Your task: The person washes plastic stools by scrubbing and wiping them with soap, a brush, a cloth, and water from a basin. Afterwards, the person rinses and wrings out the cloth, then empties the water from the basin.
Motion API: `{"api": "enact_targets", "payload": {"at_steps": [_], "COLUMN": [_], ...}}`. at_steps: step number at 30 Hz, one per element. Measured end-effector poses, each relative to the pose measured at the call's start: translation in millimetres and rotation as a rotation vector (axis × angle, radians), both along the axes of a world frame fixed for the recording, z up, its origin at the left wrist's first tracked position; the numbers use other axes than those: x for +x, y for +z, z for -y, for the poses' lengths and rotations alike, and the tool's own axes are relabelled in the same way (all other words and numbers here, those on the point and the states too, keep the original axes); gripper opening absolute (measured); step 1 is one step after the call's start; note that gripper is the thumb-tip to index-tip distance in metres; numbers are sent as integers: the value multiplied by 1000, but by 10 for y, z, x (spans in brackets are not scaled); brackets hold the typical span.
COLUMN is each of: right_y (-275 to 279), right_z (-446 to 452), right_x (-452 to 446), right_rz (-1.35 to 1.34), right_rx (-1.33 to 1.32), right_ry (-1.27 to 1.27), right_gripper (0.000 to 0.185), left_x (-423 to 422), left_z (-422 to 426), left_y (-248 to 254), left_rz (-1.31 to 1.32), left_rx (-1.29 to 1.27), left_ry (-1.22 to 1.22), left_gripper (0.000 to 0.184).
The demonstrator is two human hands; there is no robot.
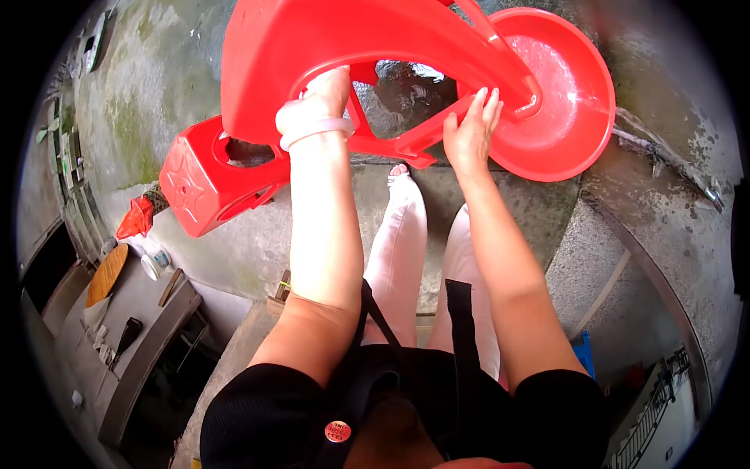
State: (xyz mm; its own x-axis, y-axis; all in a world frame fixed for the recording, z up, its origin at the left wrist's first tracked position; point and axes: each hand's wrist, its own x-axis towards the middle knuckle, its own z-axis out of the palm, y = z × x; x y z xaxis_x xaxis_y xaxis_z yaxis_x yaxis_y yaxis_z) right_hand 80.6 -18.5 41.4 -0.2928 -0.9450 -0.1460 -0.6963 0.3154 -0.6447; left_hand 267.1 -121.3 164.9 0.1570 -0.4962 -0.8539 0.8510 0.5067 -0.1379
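A large red plastic chair [344, 31] is tipped over at the top of the view, its curved panel and legs showing. My left hand [324, 98], with a pale bangle at the wrist, reaches into the opening under the panel and grips its edge; some fingers are hidden. My right hand [471, 133] holds a leg of the chair, thumb on one side and fingers on the other. Beside that hand is a round red basin [558, 86], wet and shiny inside, partly covered by the chair. A red stool [187, 184] with a star on its top lies on its side at the left.
The concrete floor [484, 184] is wet, with a puddle seen through the chair. A stick-like pipe [672, 160] lies at the right. At lower left, a grey counter [148, 328] bears a wooden board [107, 275] and a white tub [155, 262].
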Motion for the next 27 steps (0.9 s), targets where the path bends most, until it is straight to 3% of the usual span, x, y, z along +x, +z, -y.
{"api": "enact_targets", "payload": {"at_steps": [5, 8, 10, 13, 21, 22, 27], "right_y": [-59, -7, -20, 17, 99, 148, 199], "right_z": [209, 337, 343, 333, 770, 846, 1087], "right_x": [412, 615, 706, 842, 437, 398, 355], "right_rz": [-44, 57, 23, 63, 33, 64, 176], "right_rx": [-6, -2, -22, -56, -209, -165, -40], "right_ry": [-178, -302, -260, -192, -340, -352, -412], "right_gripper": [83, 82, 81, 80, 79, 79, 80], "left_x": [-28, 32, 16, -13, -96, -105, -261], "left_z": [-29, -7, -3, -65, -87, -133, -257], "left_y": [108, 124, 204, 357, 327, 288, 125], "left_rz": [47, 116, 144, 187, 90, 133, 80], "left_rx": [-54, -7, 31, -107, -60, -4, 29], "left_ry": [-55, -178, -118, -189, -188, -279, -255], "left_gripper": [41, 48, 48, 51, 48, 46, 36]}}
